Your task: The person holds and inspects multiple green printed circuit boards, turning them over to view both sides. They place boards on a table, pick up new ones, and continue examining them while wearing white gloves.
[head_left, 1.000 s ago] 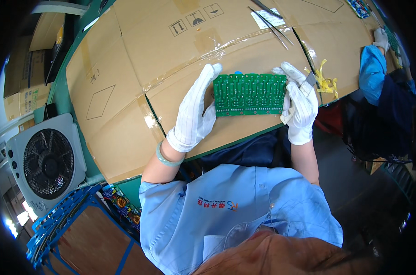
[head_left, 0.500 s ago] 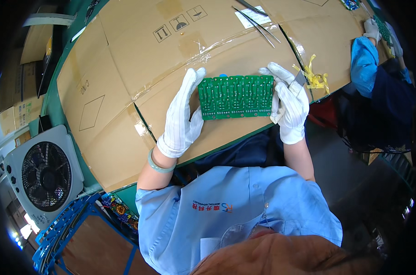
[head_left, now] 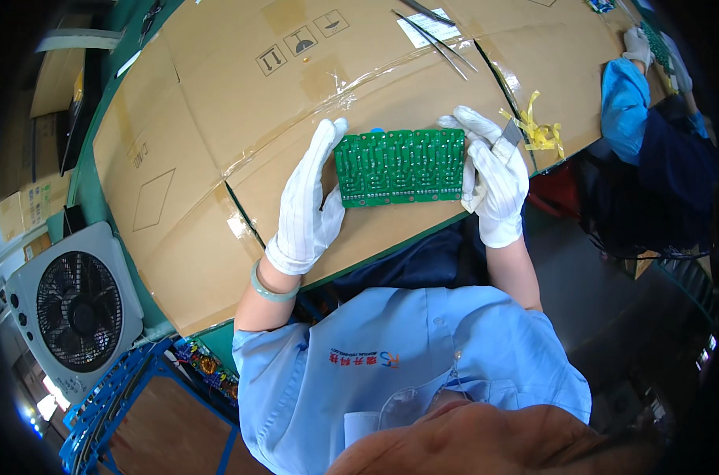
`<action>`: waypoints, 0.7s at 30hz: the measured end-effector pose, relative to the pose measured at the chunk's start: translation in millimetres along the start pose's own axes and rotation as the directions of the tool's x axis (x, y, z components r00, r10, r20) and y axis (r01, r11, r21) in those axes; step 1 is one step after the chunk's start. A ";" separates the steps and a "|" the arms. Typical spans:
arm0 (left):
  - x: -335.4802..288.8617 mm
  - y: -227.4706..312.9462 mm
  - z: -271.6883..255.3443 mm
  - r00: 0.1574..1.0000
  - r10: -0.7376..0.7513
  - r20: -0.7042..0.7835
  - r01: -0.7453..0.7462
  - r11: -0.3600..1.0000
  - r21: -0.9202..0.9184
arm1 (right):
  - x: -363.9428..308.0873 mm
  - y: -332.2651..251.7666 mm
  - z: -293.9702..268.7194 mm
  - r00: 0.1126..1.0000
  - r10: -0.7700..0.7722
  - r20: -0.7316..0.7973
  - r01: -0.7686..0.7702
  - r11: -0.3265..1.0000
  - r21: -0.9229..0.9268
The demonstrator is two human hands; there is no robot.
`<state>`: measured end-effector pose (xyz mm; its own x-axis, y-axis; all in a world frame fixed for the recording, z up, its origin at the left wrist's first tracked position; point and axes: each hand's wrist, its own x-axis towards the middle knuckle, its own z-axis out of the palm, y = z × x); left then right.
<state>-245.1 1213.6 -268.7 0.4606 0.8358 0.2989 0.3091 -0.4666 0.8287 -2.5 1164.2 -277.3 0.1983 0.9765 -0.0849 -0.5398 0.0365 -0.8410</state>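
A green circuit board (head_left: 400, 168) is held up between my two white-gloved hands, its solder-dotted face showing. A bit of something blue peeks over its top edge. My left hand (head_left: 308, 198) grips the left short edge, thumb low and fingers reaching up along the side. At the opposite edge, my right hand (head_left: 495, 174) is closed on the board. A small grey flat piece (head_left: 512, 132), like a blade, sticks out between the fingers of that hand; its other end is hidden. Cardboard (head_left: 209, 119) covers the table beneath.
Black tweezers (head_left: 437, 41) lie on a white paper label at the far side. Yellow strips (head_left: 538, 131) sit right of my right hand. A box fan (head_left: 78, 311) stands at left. At far right, a co-worker's gloved hand (head_left: 638, 46) holds another green board.
The whole scene has shifted slightly left in the picture. Both hands keep the same hold on the circuit board, which stays at nearly the same tilt.
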 end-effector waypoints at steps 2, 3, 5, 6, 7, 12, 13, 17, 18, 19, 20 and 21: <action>1.6 0.6 1.0 1.000 -0.017 0.011 0.017 1.000 0.014 | 0.9 1.1 -0.7 1.000 -0.024 -0.001 0.024 0.999 -0.029; 2.2 0.7 1.5 1.000 -0.026 0.016 0.026 0.999 0.021 | 1.2 0.7 -1.3 1.000 -0.022 0.003 0.022 0.999 -0.027; 2.3 0.4 4.0 0.999 -0.041 0.006 0.041 0.999 0.011 | 1.9 0.6 -3.5 1.000 -0.020 0.014 0.020 1.000 -0.019; 2.4 0.3 5.1 0.999 -0.048 0.001 0.048 0.999 0.006 | 2.3 1.4 -5.0 1.000 -0.022 0.023 0.022 1.000 -0.008; 2.9 0.9 5.8 0.999 -0.047 -0.002 0.047 0.999 -0.007 | 2.6 2.5 -6.9 0.999 -0.023 0.030 0.023 1.000 0.001; 4.1 2.7 7.3 0.999 -0.044 0.003 0.044 0.999 -0.017 | 4.7 3.1 -10.2 0.999 -0.017 0.042 0.015 0.999 0.050; 4.5 1.1 6.7 0.999 -0.037 0.027 0.037 0.999 0.007 | 4.8 1.8 -8.4 0.999 -0.022 0.035 0.020 0.998 0.053; 7.4 1.5 9.9 0.999 -0.028 0.027 0.027 0.999 0.031 | 4.5 -0.7 -11.2 0.999 -0.015 0.040 0.014 0.999 0.046; 8.2 2.8 11.5 1.000 -0.031 0.003 0.031 0.999 0.019 | 4.4 -0.9 -13.3 0.999 -0.007 0.050 0.005 0.999 0.040; 8.1 3.1 12.1 0.999 -0.041 0.002 0.041 0.999 0.010 | 4.6 -1.0 -13.7 0.999 -0.005 0.049 0.003 0.999 0.035; 7.9 3.3 12.7 0.999 -0.051 0.002 0.051 0.999 0.001 | 4.8 -1.1 -13.6 0.999 -0.003 0.047 0.001 1.000 0.030; 7.8 3.4 13.3 0.998 -0.061 0.001 0.061 0.998 -0.008 | 4.9 -1.1 -13.9 0.999 0.000 0.046 -0.001 1.000 0.026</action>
<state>-229.4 1214.7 -269.8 0.4417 0.8624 0.2472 0.3300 -0.4124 0.8491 10.4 1166.0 -284.2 0.1600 0.9853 -0.0600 -0.5609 0.0407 -0.8268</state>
